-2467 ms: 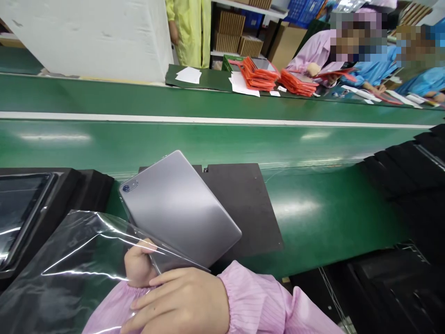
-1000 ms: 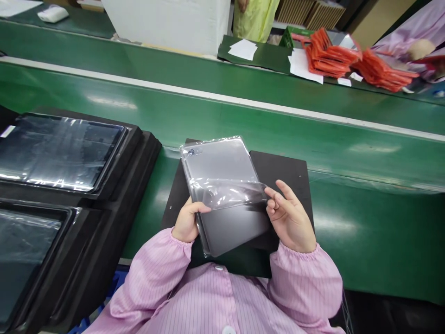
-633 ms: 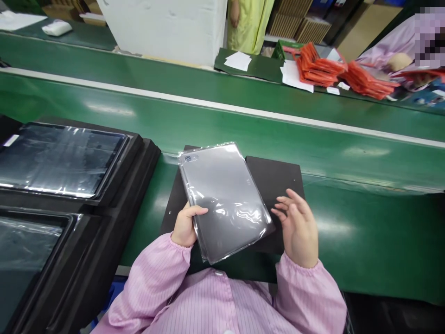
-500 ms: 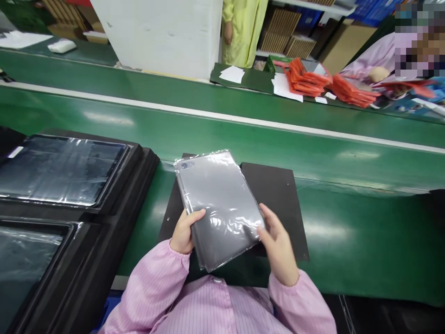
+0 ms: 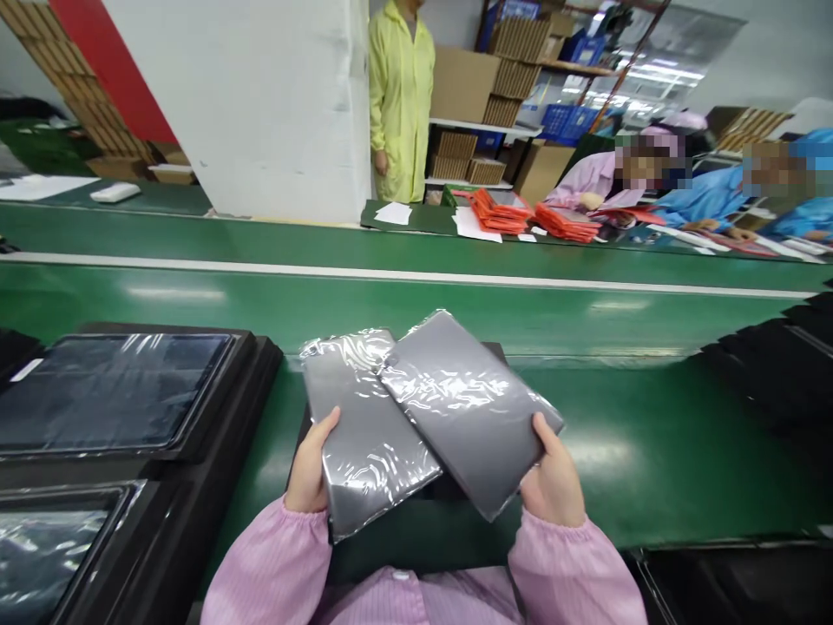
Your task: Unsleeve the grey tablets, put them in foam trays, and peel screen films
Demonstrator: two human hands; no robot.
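Green bench (image 5: 625,451): left fingers (image 5: 322,430) and right fingers (image 5: 547,438) each clasp a bagged tablet (image 5: 465,412); white label (image 5: 27,369) illegible.

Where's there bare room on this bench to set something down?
The broadest bare patch of the glossy green bench lies between the right hand and the layered black stack. A narrow strip runs between the left hand and the black foam trays crowding that side. Two grey plastic-wrapped tablets crowd the centre.
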